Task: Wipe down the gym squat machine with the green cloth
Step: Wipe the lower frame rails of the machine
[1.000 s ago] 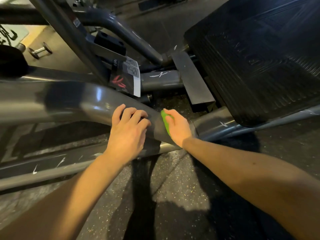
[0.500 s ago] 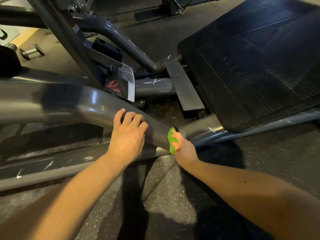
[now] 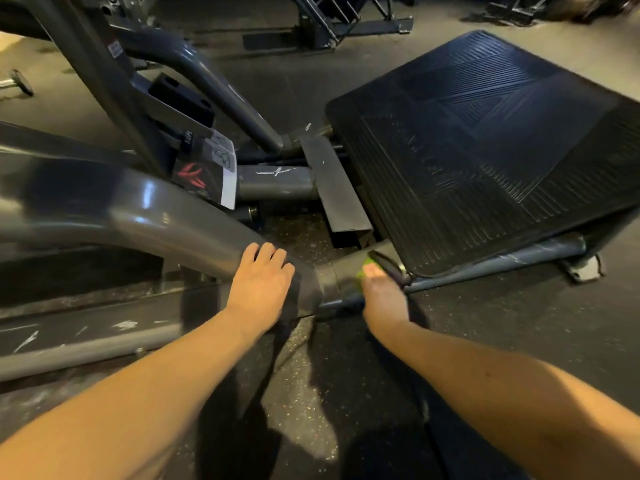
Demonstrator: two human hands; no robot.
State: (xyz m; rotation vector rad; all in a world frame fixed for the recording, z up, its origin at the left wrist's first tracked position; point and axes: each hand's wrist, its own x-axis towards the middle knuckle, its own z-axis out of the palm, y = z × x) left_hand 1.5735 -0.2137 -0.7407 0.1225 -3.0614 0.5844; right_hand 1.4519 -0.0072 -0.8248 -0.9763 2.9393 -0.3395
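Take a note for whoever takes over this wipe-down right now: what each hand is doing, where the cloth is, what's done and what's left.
Left hand: open, resting on the big grey frame tube as a brace.
Right hand: holds the green cloth pressed to the frame by the joint at the tube's lower end, near the corner of the black footplate.
Done: in the last second the cloth ran down the tube's lower end to here.
Left: probably the footplate and the rest of the machine. The pictures don't show what else was wiped.
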